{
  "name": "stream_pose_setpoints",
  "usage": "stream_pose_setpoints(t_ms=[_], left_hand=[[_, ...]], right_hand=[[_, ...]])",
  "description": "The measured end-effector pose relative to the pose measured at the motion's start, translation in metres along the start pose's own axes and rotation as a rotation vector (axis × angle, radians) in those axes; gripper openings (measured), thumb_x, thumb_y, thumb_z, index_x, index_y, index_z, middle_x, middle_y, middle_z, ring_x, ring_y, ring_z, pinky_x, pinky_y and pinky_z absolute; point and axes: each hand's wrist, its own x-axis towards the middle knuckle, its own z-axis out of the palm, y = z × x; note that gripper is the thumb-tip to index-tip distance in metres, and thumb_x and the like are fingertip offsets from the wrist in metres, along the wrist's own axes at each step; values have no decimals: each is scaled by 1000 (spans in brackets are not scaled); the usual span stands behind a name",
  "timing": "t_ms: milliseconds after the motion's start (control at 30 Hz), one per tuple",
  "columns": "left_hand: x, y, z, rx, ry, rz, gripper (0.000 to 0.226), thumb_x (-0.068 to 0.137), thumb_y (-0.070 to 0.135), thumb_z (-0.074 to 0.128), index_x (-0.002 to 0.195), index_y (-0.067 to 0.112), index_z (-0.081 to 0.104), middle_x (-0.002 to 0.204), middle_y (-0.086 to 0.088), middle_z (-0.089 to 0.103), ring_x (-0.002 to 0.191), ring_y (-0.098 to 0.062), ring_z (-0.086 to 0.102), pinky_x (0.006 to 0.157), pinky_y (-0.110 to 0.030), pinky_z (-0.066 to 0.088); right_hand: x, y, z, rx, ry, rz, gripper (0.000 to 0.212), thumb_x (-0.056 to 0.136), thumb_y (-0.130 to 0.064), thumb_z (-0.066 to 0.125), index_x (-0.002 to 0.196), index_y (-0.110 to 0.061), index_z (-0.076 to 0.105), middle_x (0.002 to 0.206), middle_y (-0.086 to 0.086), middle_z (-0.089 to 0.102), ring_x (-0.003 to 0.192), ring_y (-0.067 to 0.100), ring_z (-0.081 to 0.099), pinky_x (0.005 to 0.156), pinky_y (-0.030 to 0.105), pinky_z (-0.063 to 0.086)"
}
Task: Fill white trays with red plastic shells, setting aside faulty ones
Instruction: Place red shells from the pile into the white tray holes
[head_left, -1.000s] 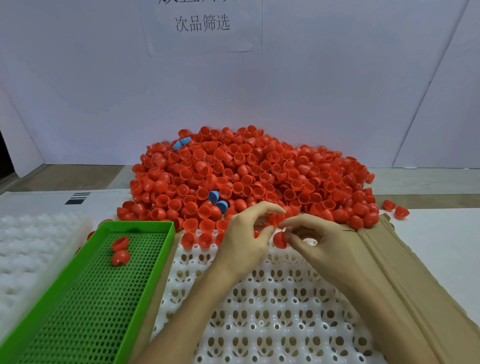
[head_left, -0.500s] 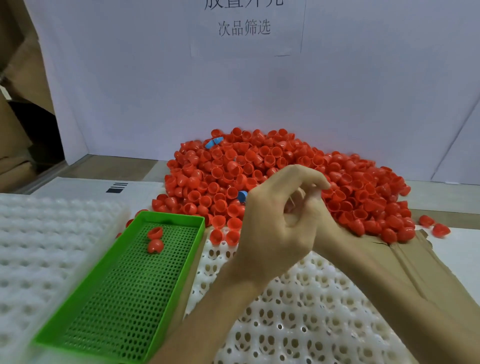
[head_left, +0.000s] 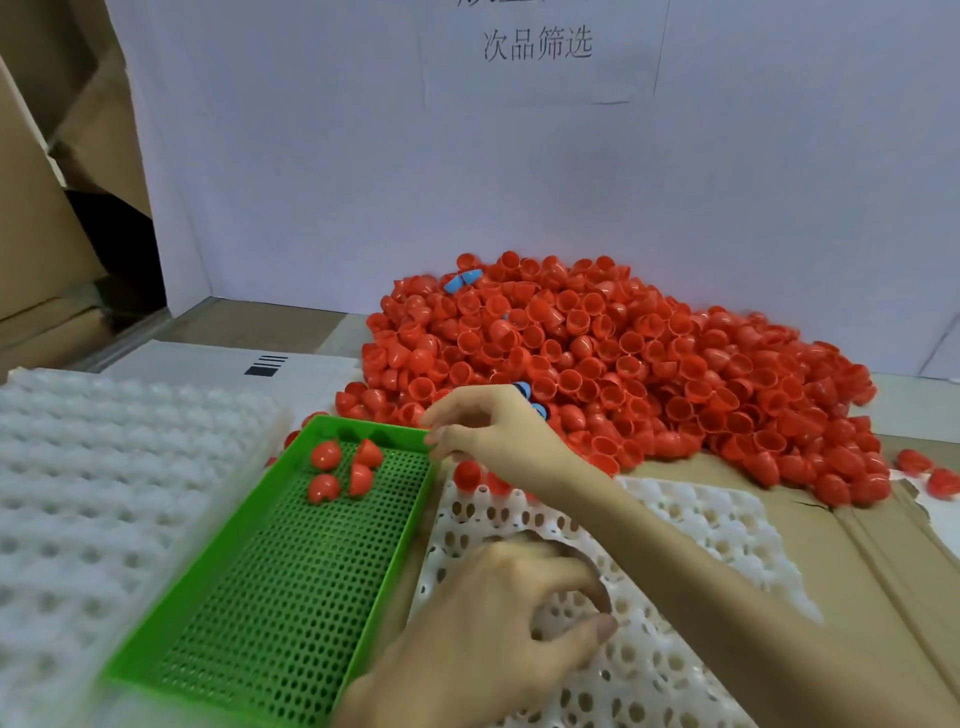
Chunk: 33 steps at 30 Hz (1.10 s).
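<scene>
A big heap of red plastic shells (head_left: 623, 364) lies at the back of the table. In front of it a white tray (head_left: 701, 530) with round pockets sits on cardboard, with a red shell (head_left: 467, 474) at its far left edge. A green mesh tray (head_left: 291, 597) to its left holds several red shells (head_left: 326, 454) at its far end. My right hand (head_left: 488, 431) hovers over the green tray's far right corner, fingers loosely spread and holding nothing. My left hand (head_left: 498, 629) rests on the white tray with fingers loosely curled, nothing visible in it.
A stack of white trays (head_left: 104, 493) fills the left side. A few blue shells (head_left: 460, 280) are mixed into the heap. Flattened cardboard (head_left: 857, 571) lies under the tray, with stray red shells (head_left: 914, 460) at the right. A white wall stands behind; cardboard boxes (head_left: 47, 208) at far left.
The hands, together over the white tray's far edge, have parted. The right one moved left to the green tray, which now holds more shells. The left one dropped onto the white tray.
</scene>
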Motion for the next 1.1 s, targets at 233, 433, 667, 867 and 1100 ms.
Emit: stream_pose_setpoints(t_ms=[233,433,667,867,1100], left_hand=[[7,-9,15,-46,-53,11,27,91,54,59,111,39,69,127,34,59,127,20,40,108,-13,17],[5,-11,11,-91,-64,-29,25,90,53,64,111,41,70,128,42,54,126,20,41,108,-13,17],[4,-5,7,-87,-64,-37,23,90,49,66,111,40,71,128,38,57,123,12,48,99,2,13],[5,-7,6,-98,-72,-50,23,89,48,66,110,39,71,127,38,58,123,9,50,104,-6,19],[4,-7,8,-112,-47,-51,19,91,39,67,108,36,73,125,35,61,126,18,42,108,-8,15]], right_hand=[[-5,24,-64,-161,510,19,18,88,-6,65,93,-20,75,83,-5,73,72,20,71,70,38,61],[32,49,-79,-364,505,-11,22,90,-18,71,111,-19,73,101,-2,68,78,10,62,73,22,52],[66,52,-68,-767,246,-154,26,87,2,64,107,-10,74,114,7,62,96,23,61,77,27,45],[36,34,-65,-205,401,-123,11,93,-21,69,83,-16,71,79,-9,71,70,3,64,68,15,50],[-54,11,-72,1086,99,118,21,95,-21,60,107,-4,68,106,15,71,81,17,68,76,25,59]])
